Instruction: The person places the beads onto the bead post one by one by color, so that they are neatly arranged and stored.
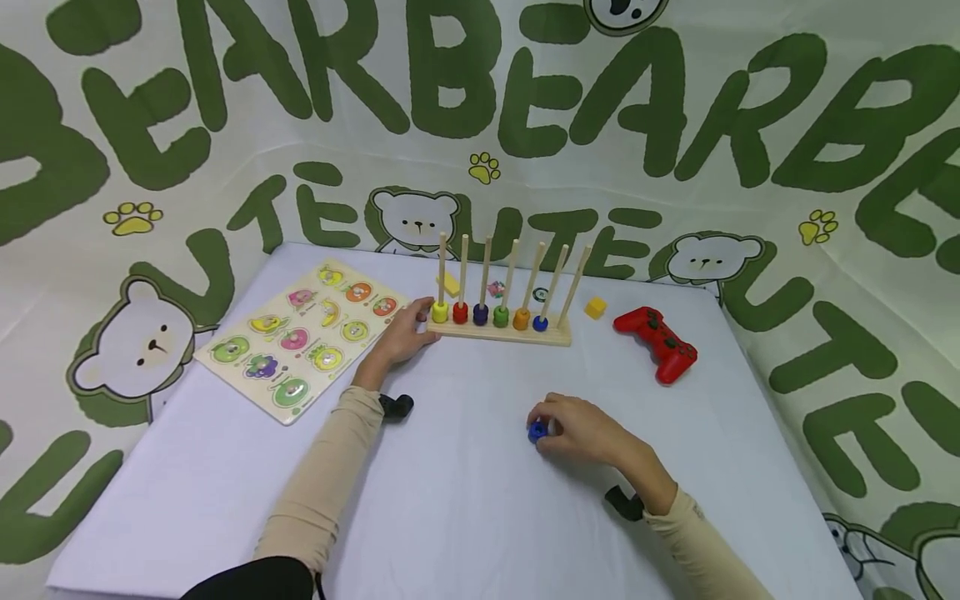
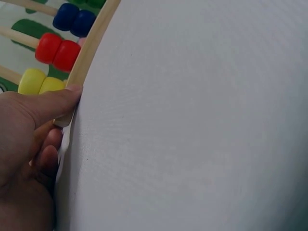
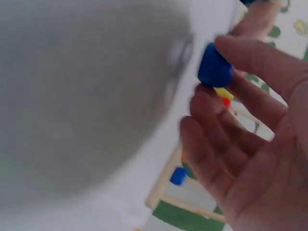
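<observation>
A wooden peg stand [image 1: 498,332] has several upright rods. Yellow [image 1: 440,312], red, dark blue, green, orange and blue [image 1: 540,323] beads sit low on its rods, while the rightmost rod is bare. My left hand [image 1: 405,335] grips the stand's left end, thumb [image 2: 57,102] against the base edge beside the yellow beads [image 2: 32,82]. In front of the stand, my right hand [image 1: 583,429] pinches a blue bead [image 3: 214,67] between thumb and fingertips; the bead's hole faces up in the head view.
A fruit puzzle board [image 1: 300,333] lies at the left. Right of the stand are a yellow block [image 1: 596,307] and a red game controller [image 1: 656,343]. Behind the rods lie another yellow block [image 1: 451,284] and small round pieces. A bear-print cloth hangs behind the white table [image 1: 465,467].
</observation>
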### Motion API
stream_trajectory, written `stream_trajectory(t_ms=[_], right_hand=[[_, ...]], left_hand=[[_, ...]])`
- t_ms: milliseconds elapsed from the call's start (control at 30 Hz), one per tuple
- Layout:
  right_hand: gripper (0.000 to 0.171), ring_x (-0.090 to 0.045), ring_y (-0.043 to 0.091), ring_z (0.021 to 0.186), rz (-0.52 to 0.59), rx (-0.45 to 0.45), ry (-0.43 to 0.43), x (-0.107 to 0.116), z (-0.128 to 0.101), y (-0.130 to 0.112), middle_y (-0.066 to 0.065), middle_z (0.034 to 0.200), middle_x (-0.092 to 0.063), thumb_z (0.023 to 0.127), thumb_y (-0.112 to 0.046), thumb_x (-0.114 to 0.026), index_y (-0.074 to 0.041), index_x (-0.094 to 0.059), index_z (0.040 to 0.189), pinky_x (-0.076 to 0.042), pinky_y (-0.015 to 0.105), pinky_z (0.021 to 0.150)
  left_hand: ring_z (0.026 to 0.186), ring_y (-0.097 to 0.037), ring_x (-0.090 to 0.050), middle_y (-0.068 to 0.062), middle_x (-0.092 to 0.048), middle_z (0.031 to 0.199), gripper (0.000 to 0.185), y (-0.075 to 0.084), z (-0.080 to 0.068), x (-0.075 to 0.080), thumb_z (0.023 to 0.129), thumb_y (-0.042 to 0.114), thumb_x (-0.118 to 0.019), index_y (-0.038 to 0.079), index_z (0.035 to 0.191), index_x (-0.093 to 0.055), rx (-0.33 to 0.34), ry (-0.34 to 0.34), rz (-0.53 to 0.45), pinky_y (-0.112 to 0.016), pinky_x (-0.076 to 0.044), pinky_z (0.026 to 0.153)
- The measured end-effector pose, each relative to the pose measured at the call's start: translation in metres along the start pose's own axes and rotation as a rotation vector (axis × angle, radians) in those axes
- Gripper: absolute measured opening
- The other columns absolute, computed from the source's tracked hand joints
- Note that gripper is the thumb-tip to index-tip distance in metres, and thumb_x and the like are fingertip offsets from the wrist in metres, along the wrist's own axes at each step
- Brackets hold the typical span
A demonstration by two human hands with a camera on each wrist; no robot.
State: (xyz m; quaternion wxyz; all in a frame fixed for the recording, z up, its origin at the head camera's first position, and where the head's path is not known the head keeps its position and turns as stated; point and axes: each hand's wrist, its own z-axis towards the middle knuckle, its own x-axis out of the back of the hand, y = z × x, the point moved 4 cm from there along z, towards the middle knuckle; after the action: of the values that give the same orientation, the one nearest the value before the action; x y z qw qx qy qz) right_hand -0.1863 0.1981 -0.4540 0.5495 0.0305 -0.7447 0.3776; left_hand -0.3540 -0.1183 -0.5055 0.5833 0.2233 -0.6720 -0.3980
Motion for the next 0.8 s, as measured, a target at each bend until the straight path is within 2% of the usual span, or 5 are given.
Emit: stream_trajectory(t_ms=[100, 333, 433, 567, 800], right_hand=[[0.032, -0.062, 0.014, 0.083, -0.018, 0.012, 0.152, 0.025, 0.009, -0.004, 0.002, 0.104, -0.067, 0.093, -0.012, -0.083, -0.007, -0.076, 0.124, -0.052, 0.025, 0.070], [0.036, -0.064, 0.026, 0.080, -0.030, 0.006, 0.682, 0.115, 0.036, -0.011, 0.015, 0.114, -0.070, 0.092, -0.007, -0.083, -0.001, -0.071, 0.126, -0.050, 0.031, 0.065], [0.034, -0.065, 0.029, 0.078, -0.066, 0.031, 0.841, 0.144, 0.050, -0.012, 0.019, 0.115, -0.069, 0.094, -0.006, -0.082, 0.001, -0.071, 0.126, -0.047, 0.033, 0.065], [0.033, -0.063, 0.030, 0.078, -0.096, 0.019, 0.923, 0.165, 0.066, -0.010, 0.020, 0.117, -0.067, 0.097, -0.008, -0.079, 0.001, -0.071, 0.127, -0.045, 0.035, 0.065], [0.033, -0.061, 0.028, 0.076, -0.122, -0.062, 0.900, 0.169, 0.082, -0.003, 0.017, 0.115, -0.065, 0.099, -0.013, -0.075, -0.001, -0.073, 0.130, -0.045, 0.038, 0.064]], left_hand=[[0.135, -0.037, -0.050, -0.022, -0.053, 0.151, 0.075, 0.000, 0.000, 0.004, 0.100, 0.011, -0.073, 0.006, 0.165, -0.036, 0.011, 0.006, 0.004, -0.055, -0.036, 0.120], [0.133, -0.037, -0.050, -0.023, -0.054, 0.146, 0.075, -0.005, 0.000, 0.007, 0.100, 0.012, -0.074, 0.005, 0.165, -0.036, 0.016, 0.013, 0.008, -0.055, -0.037, 0.119], [0.134, -0.037, -0.050, -0.022, -0.053, 0.149, 0.074, -0.007, 0.000, 0.004, 0.100, 0.012, -0.074, 0.006, 0.165, -0.037, 0.017, 0.010, 0.003, -0.055, -0.036, 0.119], [0.136, -0.036, -0.049, -0.020, -0.052, 0.153, 0.074, -0.007, 0.001, 0.000, 0.101, 0.012, -0.073, 0.007, 0.165, -0.036, 0.012, 0.001, 0.000, -0.055, -0.036, 0.119], [0.136, -0.035, -0.049, -0.019, -0.051, 0.156, 0.075, -0.002, 0.000, 0.000, 0.101, 0.012, -0.074, 0.007, 0.165, -0.037, 0.010, 0.004, -0.005, -0.054, -0.037, 0.119]])
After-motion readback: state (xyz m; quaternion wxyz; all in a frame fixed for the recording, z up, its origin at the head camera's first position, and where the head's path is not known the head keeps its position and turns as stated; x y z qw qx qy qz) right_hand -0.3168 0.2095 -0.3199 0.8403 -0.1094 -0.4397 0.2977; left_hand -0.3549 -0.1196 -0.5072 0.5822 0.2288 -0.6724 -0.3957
